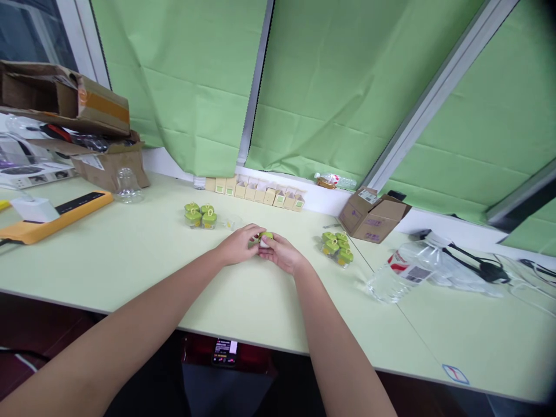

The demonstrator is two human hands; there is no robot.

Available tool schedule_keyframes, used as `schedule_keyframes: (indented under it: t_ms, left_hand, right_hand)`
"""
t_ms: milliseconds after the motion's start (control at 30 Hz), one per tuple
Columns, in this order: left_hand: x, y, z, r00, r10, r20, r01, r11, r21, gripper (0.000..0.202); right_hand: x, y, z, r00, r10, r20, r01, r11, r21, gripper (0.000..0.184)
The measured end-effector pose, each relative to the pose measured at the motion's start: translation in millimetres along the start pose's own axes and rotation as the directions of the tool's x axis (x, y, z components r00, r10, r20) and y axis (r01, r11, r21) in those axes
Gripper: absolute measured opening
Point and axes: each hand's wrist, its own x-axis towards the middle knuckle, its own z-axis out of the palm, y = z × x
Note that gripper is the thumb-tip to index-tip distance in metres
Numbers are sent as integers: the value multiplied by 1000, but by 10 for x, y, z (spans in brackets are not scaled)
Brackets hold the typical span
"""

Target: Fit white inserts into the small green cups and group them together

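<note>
Over the middle of the table, my left hand (237, 245) and my right hand (283, 253) are closed around one small green-lidded container (266, 236). My right hand's fingers wrap under its pale body with the thumb on its side, while my left fingertips touch it near the lid. Fingers hide much of its body. To the left stands a cluster of several similar green-lidded containers (200, 215) with small loops on top. A second such cluster (337, 248) is to the right. Beside the left cluster lies a clear plastic piece (232, 222), too faint to name.
Several small tan boxes (260, 192) line the back edge. Cardboard boxes (108, 165), a clear jar (128, 186) and an orange power strip (82, 209) occupy the left. Toward the right are an open carton (372, 217), a large water bottle (403, 271) and cables (482, 267).
</note>
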Motion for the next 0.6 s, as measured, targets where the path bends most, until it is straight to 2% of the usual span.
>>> schedule_keyframes:
  t_ms: [100, 300, 433, 600]
  left_hand:
    - [5, 37, -1, 999, 29, 22, -29, 1000, -2, 53]
    - [35, 51, 54, 996, 89, 25, -87, 995, -53, 57]
    - [49, 9, 79, 996, 88, 28, -86, 994, -66, 56]
    - [59, -50, 101, 996, 84, 43, -80, 994, -69, 65]
  right_hand:
    - [-40, -41, 23, 1000, 1, 14, 1, 997, -79, 20]
    - [-25, -85, 63, 999, 19, -47, -25, 989, -144, 19]
    - [28, -61, 71, 996, 13, -88, -28, 986, -167, 19]
    - [46, -63, 104, 993, 5, -117, -29, 978, -205, 21]
